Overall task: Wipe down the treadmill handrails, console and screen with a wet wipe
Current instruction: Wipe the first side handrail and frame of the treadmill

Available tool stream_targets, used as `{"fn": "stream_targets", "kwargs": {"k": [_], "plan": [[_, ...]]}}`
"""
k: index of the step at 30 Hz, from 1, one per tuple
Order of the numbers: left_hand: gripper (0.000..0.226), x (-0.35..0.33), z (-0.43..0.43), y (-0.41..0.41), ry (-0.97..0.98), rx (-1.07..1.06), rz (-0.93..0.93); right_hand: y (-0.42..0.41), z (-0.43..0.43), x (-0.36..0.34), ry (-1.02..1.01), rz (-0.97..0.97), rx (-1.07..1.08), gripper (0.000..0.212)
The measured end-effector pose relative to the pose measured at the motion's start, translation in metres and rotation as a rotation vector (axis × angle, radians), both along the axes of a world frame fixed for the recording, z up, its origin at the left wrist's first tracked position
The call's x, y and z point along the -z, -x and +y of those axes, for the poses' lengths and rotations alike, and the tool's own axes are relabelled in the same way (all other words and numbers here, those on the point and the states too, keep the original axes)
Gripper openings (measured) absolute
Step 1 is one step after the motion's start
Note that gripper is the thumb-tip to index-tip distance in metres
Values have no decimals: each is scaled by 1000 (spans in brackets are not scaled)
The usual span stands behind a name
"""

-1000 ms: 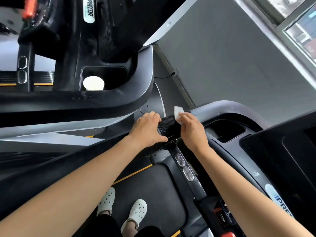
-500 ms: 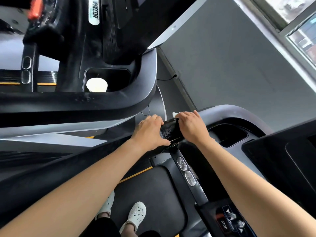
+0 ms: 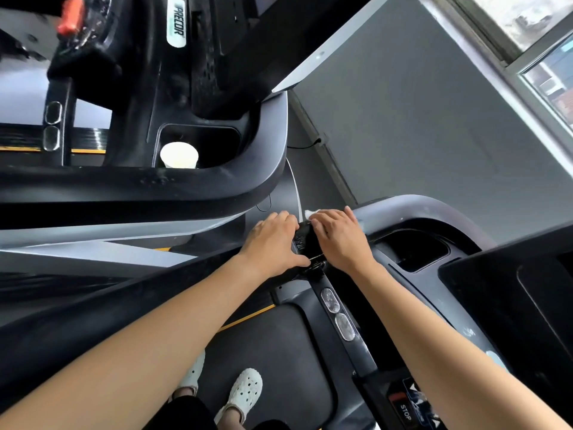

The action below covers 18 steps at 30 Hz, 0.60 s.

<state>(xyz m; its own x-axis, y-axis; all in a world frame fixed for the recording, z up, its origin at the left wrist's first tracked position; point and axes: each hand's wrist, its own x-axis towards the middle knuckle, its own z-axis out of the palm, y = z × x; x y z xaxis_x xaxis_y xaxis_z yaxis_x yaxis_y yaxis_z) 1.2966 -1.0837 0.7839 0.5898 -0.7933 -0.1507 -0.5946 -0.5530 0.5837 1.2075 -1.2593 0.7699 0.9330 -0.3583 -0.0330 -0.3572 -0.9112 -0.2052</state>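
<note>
Two hands meet on the handrail (image 3: 305, 243): left hand (image 3: 273, 243) curls round it; right hand (image 3: 341, 240) presses flat fingers on the wet wipe (image 3: 310, 213), which peeks beyond their tips. Handrail wiping looks underway; next, slide the wipe onward.

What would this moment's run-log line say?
stage: wiping handrail | left hand: grips handrail | right hand: presses wet wipe onto handrail

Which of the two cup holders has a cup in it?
The neighbouring treadmill's cup holder, upper left, holds a white cup; the holder beside the right hand shows none.
</note>
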Motion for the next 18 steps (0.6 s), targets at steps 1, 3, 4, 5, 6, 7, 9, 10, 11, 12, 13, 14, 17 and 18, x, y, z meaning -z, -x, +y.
{"fn": "stream_targets", "kwargs": {"k": [1,3,4,5,6,7,9,10,11,12,13,14,17,18], "plan": [[74,1,0,1,-3,0,3,2,-8,0,21,-7,45,33],[73,1,0,2,-6,3,0,4,-18,1,38,-26,132,32],[73,1,0,2,-8,5,-4,4,-17,1,42,-41,156,31],[73,1,0,1,-9,8,-11,4,-13,1,48,-57,161,30],[74,1,-1,1,-13,11,-19,5,-6,0,53,-78,150,28],[74,0,-1,1,-19,15,-30,6,1,-2,54,-102,121,26],[75,-1,-2,1,-30,22,-49,12,17,-2,12,-129,31,26],[75,-1,-3,2,-36,26,-58,17,22,-1,-15,-125,-14,30],[75,-2,-3,2,-41,29,-68,23,24,0,-31,-117,-49,35],[75,-2,-4,2,-45,31,-76,28,23,2,-33,-110,-73,40],[75,-2,-4,2,-47,34,-80,33,21,0,-23,-108,-88,42],[74,-3,-3,3,-50,37,-83,37,16,0,-7,-108,-91,44],[71,-4,-3,3,-68,52,-88,45,-3,-3,42,-116,14,51],[71,-5,-3,4,-78,59,-92,46,-8,-4,46,-118,82,54]]}}
